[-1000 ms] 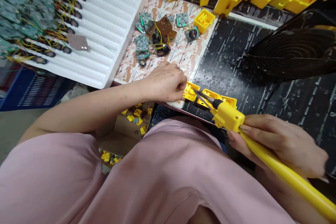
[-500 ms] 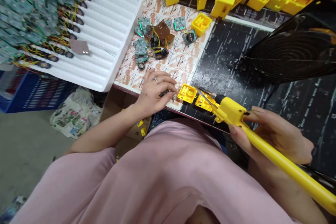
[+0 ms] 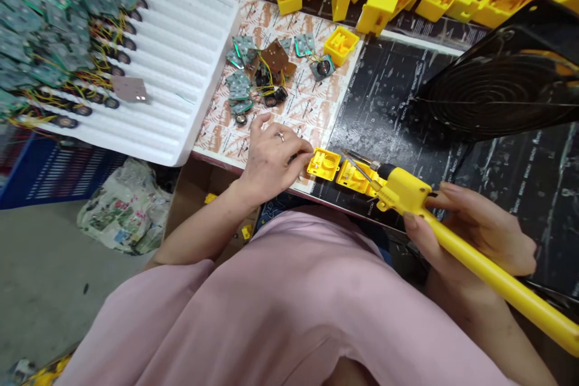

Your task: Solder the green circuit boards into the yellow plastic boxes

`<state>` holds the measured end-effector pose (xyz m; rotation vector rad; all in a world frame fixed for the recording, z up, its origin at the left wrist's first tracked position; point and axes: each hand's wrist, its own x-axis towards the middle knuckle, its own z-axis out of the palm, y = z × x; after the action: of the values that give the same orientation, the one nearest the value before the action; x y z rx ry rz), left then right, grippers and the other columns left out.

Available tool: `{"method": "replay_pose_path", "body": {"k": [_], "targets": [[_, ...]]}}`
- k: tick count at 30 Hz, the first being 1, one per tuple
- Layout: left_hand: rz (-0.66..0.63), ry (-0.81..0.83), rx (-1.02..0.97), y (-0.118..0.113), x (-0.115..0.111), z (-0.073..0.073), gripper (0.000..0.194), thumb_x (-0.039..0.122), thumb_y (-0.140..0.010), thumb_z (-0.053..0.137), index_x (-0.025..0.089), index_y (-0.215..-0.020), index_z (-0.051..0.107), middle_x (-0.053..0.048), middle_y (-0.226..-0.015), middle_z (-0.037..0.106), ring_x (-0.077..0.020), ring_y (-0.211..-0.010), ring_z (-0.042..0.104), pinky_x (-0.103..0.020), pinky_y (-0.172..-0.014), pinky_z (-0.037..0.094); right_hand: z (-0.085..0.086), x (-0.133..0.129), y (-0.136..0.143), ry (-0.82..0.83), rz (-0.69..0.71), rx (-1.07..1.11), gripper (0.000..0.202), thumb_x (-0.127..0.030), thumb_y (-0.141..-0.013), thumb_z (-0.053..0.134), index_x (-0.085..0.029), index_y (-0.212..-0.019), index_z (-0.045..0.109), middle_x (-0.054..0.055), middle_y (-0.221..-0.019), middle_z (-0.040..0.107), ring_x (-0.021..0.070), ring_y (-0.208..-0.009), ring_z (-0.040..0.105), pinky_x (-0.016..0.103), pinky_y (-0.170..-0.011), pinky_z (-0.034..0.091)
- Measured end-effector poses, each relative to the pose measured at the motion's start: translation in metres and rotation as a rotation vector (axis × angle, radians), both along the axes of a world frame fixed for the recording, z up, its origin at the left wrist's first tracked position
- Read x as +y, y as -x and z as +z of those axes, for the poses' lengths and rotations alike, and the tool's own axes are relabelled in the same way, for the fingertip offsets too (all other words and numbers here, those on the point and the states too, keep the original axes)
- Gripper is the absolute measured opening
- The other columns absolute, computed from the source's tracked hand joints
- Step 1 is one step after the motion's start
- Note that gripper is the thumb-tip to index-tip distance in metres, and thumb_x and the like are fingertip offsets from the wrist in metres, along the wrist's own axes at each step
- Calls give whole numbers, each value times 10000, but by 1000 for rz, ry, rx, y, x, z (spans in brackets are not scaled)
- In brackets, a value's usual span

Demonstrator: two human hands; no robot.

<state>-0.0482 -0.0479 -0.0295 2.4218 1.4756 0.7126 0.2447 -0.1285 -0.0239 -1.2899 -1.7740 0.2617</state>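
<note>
A black fan (image 3: pixel 488 99) with a ringed grille stands at the right of the bench, while a ribbed white foam tray (image 3: pixel 190 60) lies at the left. Beneath that tray sits a blue slatted crate (image 3: pixel 49 172); near it, a crumpled, colour-flecked plastic bag (image 3: pixel 124 211) rests on the grey floor (image 3: pixel 136 286), beside a cardboard box (image 3: pixel 187 196).

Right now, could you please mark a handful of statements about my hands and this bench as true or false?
1. The right hand holds a yellow tool. True.
2. The left hand is by the leftmost yellow case in the row at the bench's near edge. True.
3. All fingers of the left hand are bare. False: one wears a ring.
4. Green circuit boards are heaped on the white foam tray. True.
5. The foam tray is on the person's right. False: it is on the left; the black fan is on the right.
</note>
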Motion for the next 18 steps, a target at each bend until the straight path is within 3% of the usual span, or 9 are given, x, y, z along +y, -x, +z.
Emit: {"method": "replay_pose_path", "body": {"k": [3, 7, 10, 14, 18], "targets": [[18, -2, 25, -5, 0, 0, 196, 303, -960, 544, 243, -838, 683, 12, -812, 736, -203, -913, 625, -545, -1133, 340, 5, 3, 8, -71, -30, 90, 613, -206, -737, 853, -321, -1307, 657, 23, -1050, 777, 185, -674, 724, 294, -511, 584], [6, -101, 91, -9, 0, -3, 211, 256, -950, 506, 218, -827, 672, -17, -787, 708, -207, -889, 616, -517, -1083, 390, 10, 7, 17, -40, 82, 99, 437, -185, -760, 823, -274, -1169, 698, 4, -875, 764, 185, -641, 714, 284, -501, 592], [-28, -134, 124, -9, 1, -2, 231, 246, -953, 488, 199, -829, 677, -41, -795, 703, -216, -877, 610, -513, -1052, 413, 9, 12, 20, -50, 187, 41, 254, -165, -778, 796, -261, -976, 670, -31, -730, 710, 152, -544, 659, 255, -447, 552], [-50, -122, 139, -8, 1, 0, 226, 248, -947, 489, 196, -825, 673, -49, -798, 705, -231, -891, 612, -532, -1046, 413, 14, 20, 26, -96, 202, -94, 129, -207, -846, 746, -239, -833, 622, -17, -688, 686, 113, -493, 610, 210, -367, 429], [-34, -164, 171, -10, 0, 1, 233, 238, -942, 475, 200, -809, 663, -43, -784, 695, -223, -875, 617, -536, -1045, 427, 26, 27, 32, -121, 281, -195, 179, -229, -849, 770, -221, -815, 594, -17, -653, 675, 103, -537, 648, 179, -404, 418]]}}
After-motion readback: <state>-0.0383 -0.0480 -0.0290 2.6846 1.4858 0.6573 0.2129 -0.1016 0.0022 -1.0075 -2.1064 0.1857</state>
